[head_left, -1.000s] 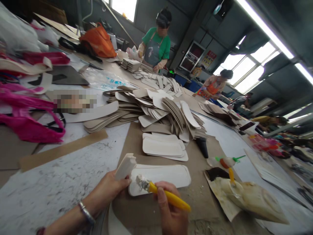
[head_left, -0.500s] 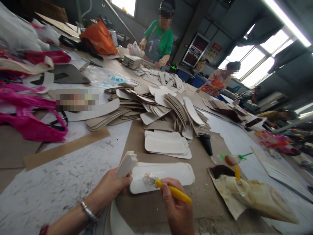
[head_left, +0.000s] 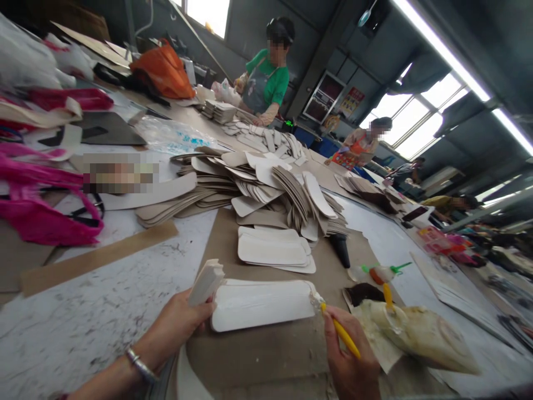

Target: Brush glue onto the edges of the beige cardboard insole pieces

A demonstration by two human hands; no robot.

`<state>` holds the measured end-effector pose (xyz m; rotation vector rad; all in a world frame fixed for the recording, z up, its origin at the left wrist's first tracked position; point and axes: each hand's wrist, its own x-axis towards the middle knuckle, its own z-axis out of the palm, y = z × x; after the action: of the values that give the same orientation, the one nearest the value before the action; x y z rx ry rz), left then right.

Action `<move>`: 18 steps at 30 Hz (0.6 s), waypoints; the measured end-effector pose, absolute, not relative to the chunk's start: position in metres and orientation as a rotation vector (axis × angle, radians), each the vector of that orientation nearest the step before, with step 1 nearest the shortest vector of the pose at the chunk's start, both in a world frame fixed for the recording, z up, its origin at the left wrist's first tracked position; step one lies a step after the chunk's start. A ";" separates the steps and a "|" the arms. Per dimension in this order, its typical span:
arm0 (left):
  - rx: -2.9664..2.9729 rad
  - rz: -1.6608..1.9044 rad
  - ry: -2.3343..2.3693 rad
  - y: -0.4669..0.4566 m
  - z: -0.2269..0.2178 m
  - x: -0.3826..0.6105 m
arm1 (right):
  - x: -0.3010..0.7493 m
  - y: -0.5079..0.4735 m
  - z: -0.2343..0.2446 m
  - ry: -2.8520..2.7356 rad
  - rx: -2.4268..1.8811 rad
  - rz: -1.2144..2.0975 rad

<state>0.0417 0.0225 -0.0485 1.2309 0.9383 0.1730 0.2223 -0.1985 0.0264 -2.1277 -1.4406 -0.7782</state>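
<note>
My right hand (head_left: 352, 350) is closed around a yellow-handled glue brush (head_left: 346, 336). Its bristles, coated in whitish paste, touch the right end of a long white board piece (head_left: 262, 304) with rounded corners, whose surface looks wet. At the piece's left end, my left hand (head_left: 183, 316) pinches a small bundle of white strips (head_left: 207, 282), its fingers against the piece's edge. Right of my right hand lies a glue-stained plastic container (head_left: 433, 333) with a yellow stick (head_left: 388, 295) standing in its opening.
Beyond the piece sits a short stack of white pieces (head_left: 272, 247), then a large heap of curved board pieces (head_left: 258, 183). A small bottle (head_left: 378, 273) with a green nozzle lies to the right. Pink bags (head_left: 45, 200) are at left. A co-worker in green (head_left: 266, 78) stands across the table.
My right hand has swept the brush rightward, from the piece's left-middle to its right end, leaving a wet sheen. My left hand still pinches the strips. The view has shifted slightly.
</note>
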 end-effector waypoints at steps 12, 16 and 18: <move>1.018 0.063 0.642 0.021 0.025 0.013 | 0.157 -0.149 0.040 -0.813 -1.959 0.231; 0.894 -0.077 0.617 -0.004 0.034 0.016 | 0.133 -0.113 0.025 -0.762 -1.743 0.751; 0.886 -0.082 0.618 -0.012 0.032 0.019 | 0.127 -0.105 0.017 -0.697 -1.676 0.876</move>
<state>0.0187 -0.0124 0.0323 0.8862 0.6182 -0.0824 0.1267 -0.1048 0.0173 -1.6763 -0.6970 0.8759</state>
